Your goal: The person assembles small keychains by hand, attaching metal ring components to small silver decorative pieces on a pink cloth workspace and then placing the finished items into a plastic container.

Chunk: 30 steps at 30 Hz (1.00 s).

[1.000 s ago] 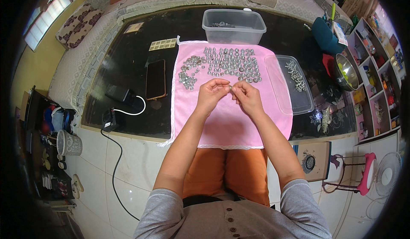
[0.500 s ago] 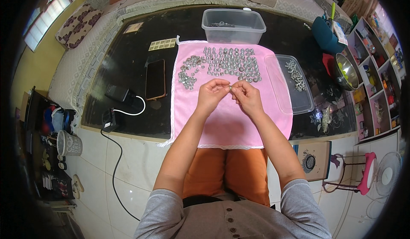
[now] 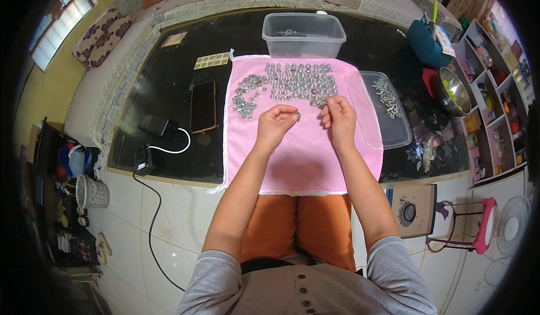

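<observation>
My left hand [image 3: 275, 126] is over the middle of a pink cloth [image 3: 292, 166], thumb and forefinger pinched on a small round metal piece [image 3: 298, 115]. Apart from it, my right hand [image 3: 342, 119] is at the near right corner of rows of silver cone-shaped metal pieces [image 3: 301, 81]. Its thumb and forefinger close together there; what is between them, if anything, is too small to make out. Left of the rows lies a loose heap of small round silver pieces [image 3: 244, 108].
Right of the cloth, a clear plastic lid [image 3: 400, 135] holds silver screws [image 3: 387, 98]. Behind stands a clear plastic box [image 3: 304, 47] with dark small parts inside. A phone [image 3: 203, 106], a black charger [image 3: 157, 125] with a white cable, and a steel bowl [image 3: 457, 92] are on the black table.
My hands, together before, have parted. The right one has moved right and away from me to the rows' corner; the left keeps a small piece between its fingertips. The view has shifted slightly.
</observation>
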{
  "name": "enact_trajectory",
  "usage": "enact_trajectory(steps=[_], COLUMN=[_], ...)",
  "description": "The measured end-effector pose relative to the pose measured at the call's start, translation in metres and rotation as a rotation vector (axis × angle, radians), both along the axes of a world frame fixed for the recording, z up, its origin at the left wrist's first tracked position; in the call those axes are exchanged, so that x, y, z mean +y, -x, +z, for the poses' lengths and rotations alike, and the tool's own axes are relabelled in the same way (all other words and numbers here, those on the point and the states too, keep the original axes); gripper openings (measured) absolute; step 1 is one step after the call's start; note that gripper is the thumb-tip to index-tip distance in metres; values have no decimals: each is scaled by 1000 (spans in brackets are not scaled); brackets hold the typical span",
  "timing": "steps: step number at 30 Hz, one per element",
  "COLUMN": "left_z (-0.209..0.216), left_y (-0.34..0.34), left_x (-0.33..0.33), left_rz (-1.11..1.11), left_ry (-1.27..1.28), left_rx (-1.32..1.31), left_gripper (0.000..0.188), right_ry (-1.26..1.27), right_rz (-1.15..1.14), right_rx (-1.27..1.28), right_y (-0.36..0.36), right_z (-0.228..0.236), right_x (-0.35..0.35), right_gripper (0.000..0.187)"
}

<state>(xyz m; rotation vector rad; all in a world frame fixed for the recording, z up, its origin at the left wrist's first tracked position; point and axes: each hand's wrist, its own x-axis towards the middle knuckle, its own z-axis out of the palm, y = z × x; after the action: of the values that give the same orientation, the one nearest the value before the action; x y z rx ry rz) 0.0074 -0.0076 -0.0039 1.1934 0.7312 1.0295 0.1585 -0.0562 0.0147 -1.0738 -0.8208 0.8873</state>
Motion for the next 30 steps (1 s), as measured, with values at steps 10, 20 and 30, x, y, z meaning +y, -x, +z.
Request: enact_trajectory(steps=[10, 20, 30], left_z=[12, 49, 43], left_y=[5, -30, -39], left_x=[17, 43, 55], left_rz=[-39, -118, -191], left_ry=[-103, -532, -747], left_rx=[214, 687, 824], left_gripper=[16, 13, 11], right_ry=[-8, 15, 17], right_rz=[-132, -96, -76], right_rx=[141, 153, 139], right_y=[-12, -10, -11], right_z=[2, 1, 1], right_x=[3, 4, 6], right_gripper=[15, 13, 14])
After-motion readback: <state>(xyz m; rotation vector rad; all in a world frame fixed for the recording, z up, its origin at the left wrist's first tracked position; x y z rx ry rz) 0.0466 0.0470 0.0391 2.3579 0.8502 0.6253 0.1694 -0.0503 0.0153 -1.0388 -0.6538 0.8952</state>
